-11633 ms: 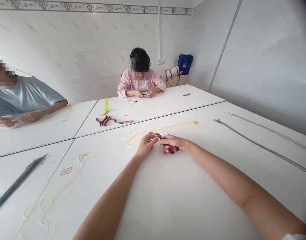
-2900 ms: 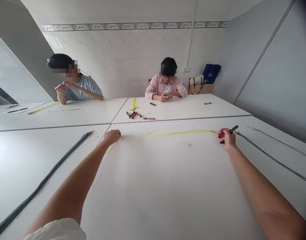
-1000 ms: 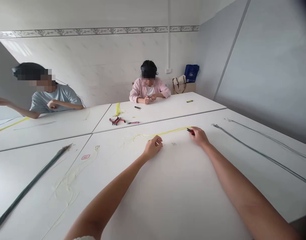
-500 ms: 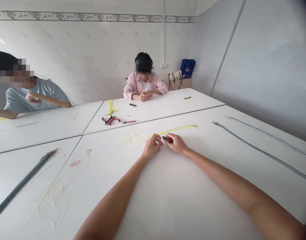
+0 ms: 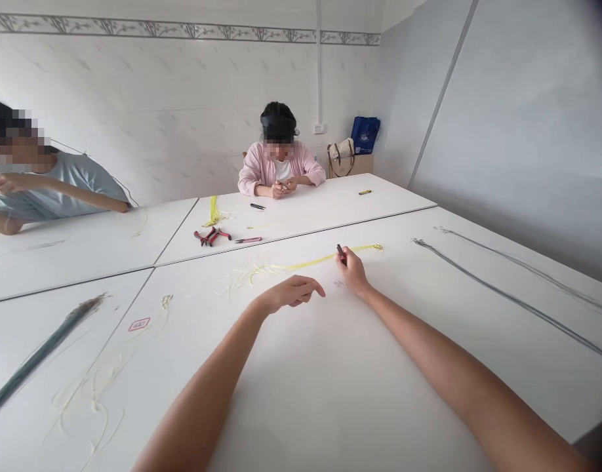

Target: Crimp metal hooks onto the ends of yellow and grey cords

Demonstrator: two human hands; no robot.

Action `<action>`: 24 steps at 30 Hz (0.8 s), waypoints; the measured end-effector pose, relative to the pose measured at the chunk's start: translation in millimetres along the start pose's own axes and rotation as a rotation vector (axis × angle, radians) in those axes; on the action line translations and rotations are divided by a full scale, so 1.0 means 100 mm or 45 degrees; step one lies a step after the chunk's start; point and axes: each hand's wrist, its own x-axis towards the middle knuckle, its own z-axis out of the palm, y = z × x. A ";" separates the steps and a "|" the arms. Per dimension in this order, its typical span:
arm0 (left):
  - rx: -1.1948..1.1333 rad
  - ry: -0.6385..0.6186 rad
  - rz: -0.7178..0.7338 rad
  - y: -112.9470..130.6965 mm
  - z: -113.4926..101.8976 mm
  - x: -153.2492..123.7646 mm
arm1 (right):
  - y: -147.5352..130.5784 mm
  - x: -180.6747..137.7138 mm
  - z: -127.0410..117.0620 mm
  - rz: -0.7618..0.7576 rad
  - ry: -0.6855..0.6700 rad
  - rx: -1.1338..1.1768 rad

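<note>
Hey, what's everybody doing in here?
The right hand holds pliers in front of yellow cords; I can't tell if it touches them. The left hand has its pointing finger bent down near some tiny bits on the table, with nothing to be seen in it. Across from them, a person in pink is holding something too small to make out.

Black-red pliers (image 5: 341, 254), yellow strands (image 5: 311, 263), white table (image 5: 360, 380); patterned border (image 5: 158, 27)

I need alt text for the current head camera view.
A right hand holds partly hidden pliers over a white table; the left hand, finger extended, is near small scattered pieces. Yellow cords lie beyond, and two people sit farther back.
</note>
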 end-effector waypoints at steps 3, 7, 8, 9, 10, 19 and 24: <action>-0.368 -0.149 0.158 0.26 -0.29 -0.24 | 0.03 0.03 -0.01 0.029 0.047 0.003; -0.979 0.384 0.581 0.56 -0.68 -0.53 | 0.02 0.02 -0.01 0.008 0.050 0.007; -1.075 0.540 0.664 0.60 -0.75 -0.58 | 0.02 0.01 -0.01 -0.010 0.043 0.008; -1.133 0.702 0.738 0.63 -0.81 -0.61 | 0.01 0.01 -0.01 -0.033 0.033 0.009; -1.148 0.857 0.803 0.64 -0.86 -0.62 | 0.01 0.00 -0.01 -0.059 0.020 0.009; 0.806 1.054 0.690 0.18 -0.81 -0.33 | -0.14 -0.16 -0.06 -0.381 -0.158 -0.017; 0.854 0.664 0.248 0.05 -0.77 -0.31 | -0.08 -0.13 -0.05 -0.317 0.009 -0.048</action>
